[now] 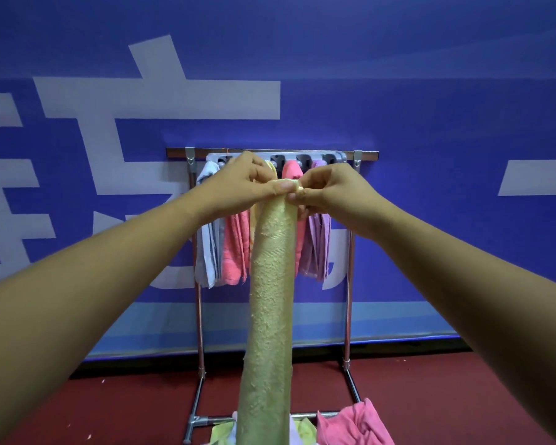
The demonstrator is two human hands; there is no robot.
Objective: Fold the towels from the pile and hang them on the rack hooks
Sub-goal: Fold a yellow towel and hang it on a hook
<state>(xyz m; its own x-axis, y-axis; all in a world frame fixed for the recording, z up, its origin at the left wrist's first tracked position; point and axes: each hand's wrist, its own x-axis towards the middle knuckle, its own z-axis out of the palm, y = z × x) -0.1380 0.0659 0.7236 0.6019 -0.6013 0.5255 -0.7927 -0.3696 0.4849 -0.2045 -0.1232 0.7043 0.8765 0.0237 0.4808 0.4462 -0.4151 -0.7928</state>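
A long yellow towel (270,300), folded into a narrow strip, hangs straight down in front of me. My left hand (238,184) and my right hand (331,194) pinch its top edge side by side, thumbs nearly touching. Behind my hands stands the metal rack (350,284) with a grey hook bar (305,159) near its top rail. Several towels hang there: a pale blue towel (207,252), a pink towel (235,248), a yellow one mostly hidden, another pink towel (292,170) and a lilac towel (316,245). The pile (350,422) of pink and light green towels lies at the bottom.
A blue wall banner (430,123) with large white characters stands right behind the rack. The floor (126,406) is dark red. The rack's base tubes (199,420) run along the floor near the pile.
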